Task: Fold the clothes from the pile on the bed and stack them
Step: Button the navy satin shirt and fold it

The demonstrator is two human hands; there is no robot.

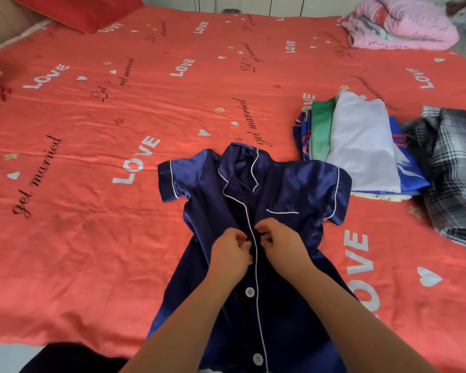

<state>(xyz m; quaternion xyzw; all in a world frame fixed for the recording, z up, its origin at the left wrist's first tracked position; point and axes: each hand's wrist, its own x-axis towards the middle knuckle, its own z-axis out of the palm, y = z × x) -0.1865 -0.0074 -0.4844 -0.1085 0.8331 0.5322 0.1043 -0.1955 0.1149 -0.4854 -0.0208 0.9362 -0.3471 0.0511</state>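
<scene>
A navy satin pyjama shirt [285, 184] with white piping lies face up on the red bed [119, 117], collar away from me, short sleeves spread. My left hand [230, 251] and my right hand [283, 240] meet at the front placket mid-chest, both pinching the fabric edges there. Two white buttons show lower down the placket. To the right sits a stack of folded clothes [361, 146], white on top, green and blue beneath. A grey plaid garment [455, 173] lies unfolded at the far right.
A pink bundled quilt [404, 22] sits at the far right corner of the bed. A red pillow [73, 9] lies at the far left. The bed's near edge runs below my forearms, with dark fabric [65, 359] at the bottom left.
</scene>
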